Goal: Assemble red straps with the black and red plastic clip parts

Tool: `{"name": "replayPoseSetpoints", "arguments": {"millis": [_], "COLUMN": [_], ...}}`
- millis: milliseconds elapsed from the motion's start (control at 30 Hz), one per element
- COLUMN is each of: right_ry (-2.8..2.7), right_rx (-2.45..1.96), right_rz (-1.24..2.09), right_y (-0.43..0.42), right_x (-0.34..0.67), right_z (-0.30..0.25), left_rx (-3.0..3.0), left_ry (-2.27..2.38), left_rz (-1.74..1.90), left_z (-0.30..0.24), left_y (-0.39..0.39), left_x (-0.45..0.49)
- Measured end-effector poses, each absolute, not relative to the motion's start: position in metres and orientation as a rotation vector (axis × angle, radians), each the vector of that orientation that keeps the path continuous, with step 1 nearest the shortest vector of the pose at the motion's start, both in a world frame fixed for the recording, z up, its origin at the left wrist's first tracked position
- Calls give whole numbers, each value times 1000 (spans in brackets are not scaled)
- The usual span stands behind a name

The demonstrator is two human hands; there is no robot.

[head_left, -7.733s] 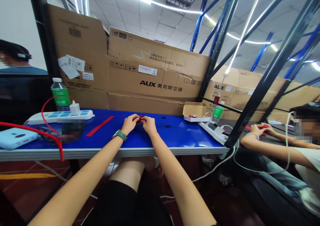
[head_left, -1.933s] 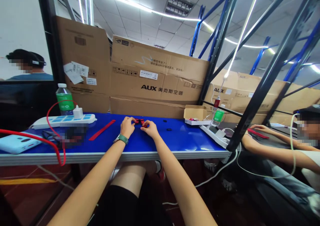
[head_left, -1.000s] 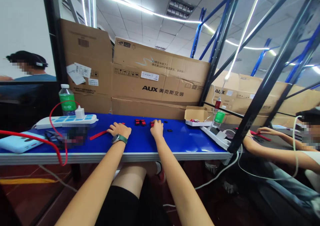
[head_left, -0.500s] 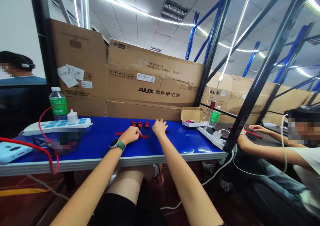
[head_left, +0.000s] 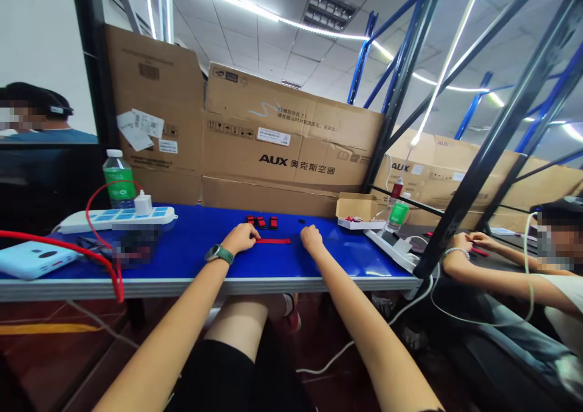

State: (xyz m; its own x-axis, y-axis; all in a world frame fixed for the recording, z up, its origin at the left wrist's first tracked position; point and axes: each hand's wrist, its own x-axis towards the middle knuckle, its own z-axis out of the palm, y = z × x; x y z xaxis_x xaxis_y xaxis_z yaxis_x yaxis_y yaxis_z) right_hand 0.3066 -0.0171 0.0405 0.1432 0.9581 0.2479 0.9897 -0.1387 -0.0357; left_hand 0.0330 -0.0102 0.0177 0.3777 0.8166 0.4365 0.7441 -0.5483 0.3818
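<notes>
The large cardboard box (head_left: 291, 151) behind the worktop (head_left: 350, 266) bore the black brand name "AUX" beside the Chinese characters 奥克斯空调. Above that sat a white label (head_left: 274, 136), its print too small to read, and a row of printed handling symbols (head_left: 225, 126) ran to its left. Lines of small Chinese print near the box's top edge were also too small to read. A second carton (head_left: 455, 169) on the right showed "AUX" on its front and again near its top edge. A third carton (head_left: 155, 96) on the left carried a printed barcode (head_left: 149, 72).
</notes>
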Motion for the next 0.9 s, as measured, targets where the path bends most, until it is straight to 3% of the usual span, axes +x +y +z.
{"name": "replayPoseSetpoints", "arguments": {"millis": [367, 633, 767, 900], "right_ry": [-1871, -1780, -2009, -2142], "right_rx": [-2181, -2145, -2071, -2070], "right_rz": [-276, -544, -369, -223], "right_y": [0, 6, 24, 38], "right_x": [309, 314, 312, 308], "right_z": [61, 53, 54, 53], "left_rx": [2466, 2564, 2616, 2484], "left_ry": [918, 1053, 1165, 1435], "left_rz": [964, 830, 806, 1082], "left_z": [22, 18, 21, 25], "left_y": [-21, -16, -21, -21], "left_x": [51, 48, 51, 48]}}
